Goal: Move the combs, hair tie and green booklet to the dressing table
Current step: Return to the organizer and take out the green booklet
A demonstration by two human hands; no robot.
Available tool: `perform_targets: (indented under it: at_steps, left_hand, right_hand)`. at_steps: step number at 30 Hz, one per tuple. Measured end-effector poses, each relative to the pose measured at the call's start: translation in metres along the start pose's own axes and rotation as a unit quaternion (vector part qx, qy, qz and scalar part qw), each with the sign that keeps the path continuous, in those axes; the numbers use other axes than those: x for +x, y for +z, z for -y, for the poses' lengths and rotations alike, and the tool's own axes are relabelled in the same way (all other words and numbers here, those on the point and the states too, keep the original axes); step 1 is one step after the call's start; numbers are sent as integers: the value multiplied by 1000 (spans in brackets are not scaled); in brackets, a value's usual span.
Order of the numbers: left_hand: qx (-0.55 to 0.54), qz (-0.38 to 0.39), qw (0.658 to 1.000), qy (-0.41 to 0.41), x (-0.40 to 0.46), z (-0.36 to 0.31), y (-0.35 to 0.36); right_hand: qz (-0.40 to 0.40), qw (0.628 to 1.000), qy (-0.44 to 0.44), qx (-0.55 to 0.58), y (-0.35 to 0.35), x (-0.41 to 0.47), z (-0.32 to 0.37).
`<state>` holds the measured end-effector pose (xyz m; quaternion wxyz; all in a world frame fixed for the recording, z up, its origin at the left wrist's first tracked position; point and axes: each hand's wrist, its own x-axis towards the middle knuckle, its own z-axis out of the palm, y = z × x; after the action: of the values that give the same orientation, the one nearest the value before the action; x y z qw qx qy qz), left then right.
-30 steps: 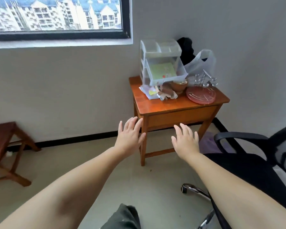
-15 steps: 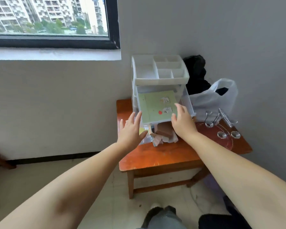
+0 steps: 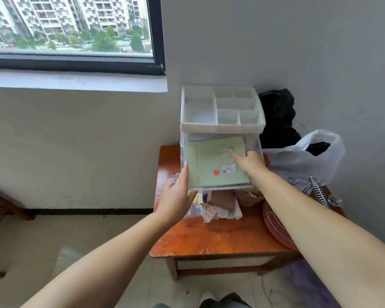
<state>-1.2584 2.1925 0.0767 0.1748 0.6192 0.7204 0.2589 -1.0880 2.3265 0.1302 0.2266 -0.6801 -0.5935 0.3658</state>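
Observation:
A green booklet (image 3: 211, 165) with small stickers lies in the pulled-out clear drawer (image 3: 222, 187) of a white plastic organizer (image 3: 200, 125) on an orange-brown wooden table (image 3: 218, 238). My right hand (image 3: 249, 161) reaches into the drawer from the right, fingers resting on the booklet's right edge near the stickers. My left hand (image 3: 178, 194) presses against the drawer's front left corner, fingers extended along its side. No combs or hair tie are visible.
Under the drawer lie crumpled papers (image 3: 218, 207) and a small brown bowl (image 3: 249, 197). A reddish round plate (image 3: 276, 227), metal springs (image 3: 318, 190), a white plastic bag (image 3: 302, 158) and a black bag (image 3: 278, 116) crowd the table's right side. A wooden bench (image 3: 0, 203) stands left.
I have moved closer to the table. My right hand went from the drawer's front right corner into the drawer onto the booklet; my left hand rose to the drawer's left front corner.

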Motion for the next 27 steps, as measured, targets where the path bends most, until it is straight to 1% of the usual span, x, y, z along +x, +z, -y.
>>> perform_targets:
  at_steps: [2, 4, 7, 10, 12, 13, 14, 16, 17, 19, 20, 21, 23, 27]
  left_hand:
    - [1, 5, 1000, -13, 0, -2, 0]
    - [6, 3, 1000, -6, 0, -3, -6]
    - [-14, 1, 1000, -20, 5, -8, -13]
    - [-20, -1, 1000, -16, 5, -7, -19]
    - [-29, -12, 999, -12, 5, -6, -23]
    - [-41, -18, 999, -9, 6, -6, -25]
    - [-55, -23, 998, -4, 8, -6, -27]
    - [-72, -33, 997, 13, 11, -6, -31]
    - [-77, -36, 996, 22, 13, -7, -32]
    - [-89, -39, 995, 28, 17, -9, -34]
    - [-97, -41, 994, 27, 19, -10, -34]
    - [-106, -44, 993, 25, 22, -12, -35]
    - [-124, -51, 991, 17, 31, -17, -39]
    - [-127, -77, 989, -13, 61, -19, -45]
  right_hand:
    - [29, 999, -21, 22, -5, 1, 3]
    - [28, 997, -49, 53, -14, -7, 8]
    - [32, 989, -106, 101, -39, -16, 11]
    - [91, 956, -143, 241, -77, -40, 5]
    - [149, 936, -150, 282, -106, -57, -4]
    - [183, 933, -147, 272, -117, -65, -8]
    - [218, 936, -141, 237, -125, -71, -12]
    - [280, 944, -139, 110, -124, -80, -18]
    - [295, 943, -148, 30, -115, -84, -18]
    - [284, 928, -194, -142, -93, -84, -18]
    - [278, 911, -222, -207, -81, -80, -17]
    - [275, 897, -240, -248, -72, -74, -16]
    - [267, 891, -250, -270, -63, -59, -12]
    - [265, 898, -248, -247, -65, -24, 3]
